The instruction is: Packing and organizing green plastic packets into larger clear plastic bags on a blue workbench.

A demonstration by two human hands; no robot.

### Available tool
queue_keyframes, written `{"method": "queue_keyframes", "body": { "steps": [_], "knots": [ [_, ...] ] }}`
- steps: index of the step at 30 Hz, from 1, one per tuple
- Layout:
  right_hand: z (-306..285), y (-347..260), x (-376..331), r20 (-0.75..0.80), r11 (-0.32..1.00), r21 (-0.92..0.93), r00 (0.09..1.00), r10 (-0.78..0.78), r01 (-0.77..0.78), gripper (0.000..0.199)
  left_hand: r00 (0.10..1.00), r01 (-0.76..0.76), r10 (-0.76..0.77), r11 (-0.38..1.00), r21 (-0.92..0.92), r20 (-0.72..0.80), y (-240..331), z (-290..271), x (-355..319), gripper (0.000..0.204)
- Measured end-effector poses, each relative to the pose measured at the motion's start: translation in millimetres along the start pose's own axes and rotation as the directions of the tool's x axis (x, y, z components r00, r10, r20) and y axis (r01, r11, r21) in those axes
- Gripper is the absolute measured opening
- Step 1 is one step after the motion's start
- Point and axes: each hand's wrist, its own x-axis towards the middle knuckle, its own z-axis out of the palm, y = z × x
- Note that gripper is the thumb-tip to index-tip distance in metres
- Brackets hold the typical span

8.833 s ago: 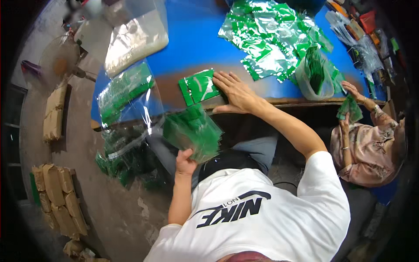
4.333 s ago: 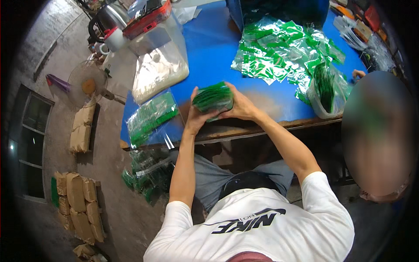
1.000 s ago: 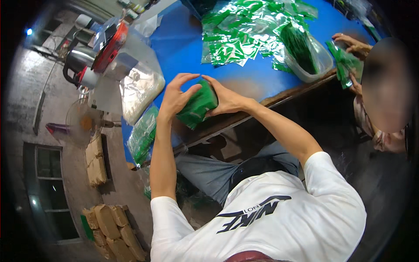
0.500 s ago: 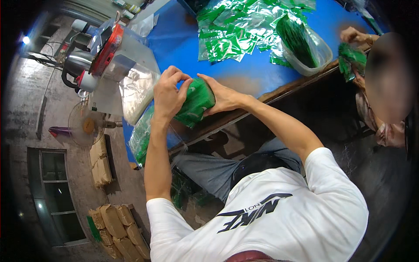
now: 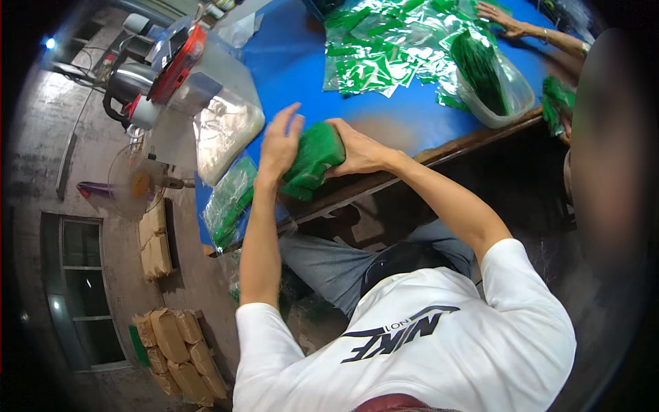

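A thick stack of green plastic packets (image 5: 314, 154) is held near the blue table's front edge. My right hand (image 5: 358, 148) clasps it from the right, thumb and fingers around its end. At its left side is my left hand (image 5: 280, 144), fingers stretched up and apart, slightly blurred; whether its palm touches the stack is hidden. Under and beside my left forearm lie clear bags with green packets (image 5: 232, 206) at the table's left corner.
Loose green packets (image 5: 384, 58) spread over the blue table (image 5: 292, 69). A clear tub (image 5: 516, 103) holds green strips. A large clear container with a red rim (image 5: 233, 130) stands left. At right, a co-worker's hand (image 5: 504, 20) reaches over the packets.
My left fingers have come off the top of the stack and straightened. The stack has turned a little in my right hand. The co-worker's hand has moved onto the loose packets.
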Motion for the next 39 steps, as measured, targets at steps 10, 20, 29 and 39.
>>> {"method": "queue_keyframes", "body": {
  "steps": [10,20,29,39],
  "knots": [
    [2,2,11,0.011,0.997,-0.029,0.997,0.075,-0.075,0.089,0.974,0.056,-0.223,0.112,-0.992,0.03,-44,45,-67,0.104],
    [3,-14,13,0.062,0.997,-0.078,0.998,0.023,-0.018,0.097,0.981,-0.013,-0.19,0.142,-0.99,-0.041,-55,46,-77,0.098],
    [10,7,19,-0.042,0.999,-0.018,0.999,-0.033,0.032,0.101,0.979,0.021,-0.202,0.092,-0.995,0.002,-42,47,-77,0.103],
    [11,12,14,-0.019,0.989,-0.077,0.991,-0.13,0.128,0.099,0.952,0.001,-0.302,0.145,-0.989,-0.044,-39,59,-73,0.109]
  ]
}}
